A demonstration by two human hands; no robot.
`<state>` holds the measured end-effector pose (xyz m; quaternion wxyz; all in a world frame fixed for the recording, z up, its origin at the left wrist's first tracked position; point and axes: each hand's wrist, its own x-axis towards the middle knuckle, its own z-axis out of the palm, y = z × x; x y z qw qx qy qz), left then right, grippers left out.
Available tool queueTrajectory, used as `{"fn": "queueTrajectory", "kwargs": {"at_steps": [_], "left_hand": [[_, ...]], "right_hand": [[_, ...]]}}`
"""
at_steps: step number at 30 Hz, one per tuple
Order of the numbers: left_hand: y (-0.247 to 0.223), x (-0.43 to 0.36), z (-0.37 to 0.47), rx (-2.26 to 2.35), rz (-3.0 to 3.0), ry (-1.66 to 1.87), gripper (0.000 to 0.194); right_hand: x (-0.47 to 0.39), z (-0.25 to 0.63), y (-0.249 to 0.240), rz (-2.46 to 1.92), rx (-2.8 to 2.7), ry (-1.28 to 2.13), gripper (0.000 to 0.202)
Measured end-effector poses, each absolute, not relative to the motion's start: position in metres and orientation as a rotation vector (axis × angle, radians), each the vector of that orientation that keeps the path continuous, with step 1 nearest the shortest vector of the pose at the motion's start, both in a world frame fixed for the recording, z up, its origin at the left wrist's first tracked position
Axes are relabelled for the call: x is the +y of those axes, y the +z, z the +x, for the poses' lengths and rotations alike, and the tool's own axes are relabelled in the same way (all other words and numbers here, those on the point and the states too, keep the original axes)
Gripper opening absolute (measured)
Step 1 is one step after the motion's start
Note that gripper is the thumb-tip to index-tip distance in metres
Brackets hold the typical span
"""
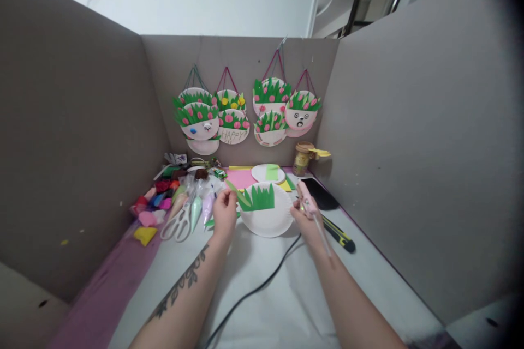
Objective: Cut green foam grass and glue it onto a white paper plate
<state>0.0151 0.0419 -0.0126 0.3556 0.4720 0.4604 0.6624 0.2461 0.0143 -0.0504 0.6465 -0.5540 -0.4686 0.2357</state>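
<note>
A white paper plate (268, 221) lies on the desk (262, 294) between the two hands, with a green paper grass strip (258, 199) laid across its upper half. The left hand (225, 211) sits at the plate's left rim, fingers pinched on a thin green paper blade (236, 194) that reaches toward the grass. The right hand (303, 217) is at the plate's right rim, closed around a pink glue gun (306, 200); a glue stick juts back from it over the wrist. A black cord (254, 289) runs across the desk between the forearms.

Just right of the right hand lie a dark phone (321, 192) and a black-and-yellow cutter (339, 235). Left of the left hand are scissors (178, 223), pastel cones (196, 208) and bits of coloured clay (148, 214). Behind the plate are pink paper (240, 178), a second plate (266, 173) with a green scrap, and a jar (303, 158). On the back wall hang finished plate baskets (245, 112) with green grass and pink flowers.
</note>
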Motion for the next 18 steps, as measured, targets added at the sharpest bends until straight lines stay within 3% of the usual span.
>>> {"fn": "queueTrajectory", "kwargs": {"at_steps": [9, 18], "left_hand": [[-0.021, 0.048, 0.012, 1.172, 1.284, 1.698, 0.011], [-0.025, 0.049, 0.016, 1.171, 1.301, 1.591, 0.009]], "right_hand": [[0.005, 0.238, -0.033, -1.265, -1.092, 0.545, 0.027], [0.007, 0.24, -0.039, -1.25, -1.124, 0.546, 0.037]]}}
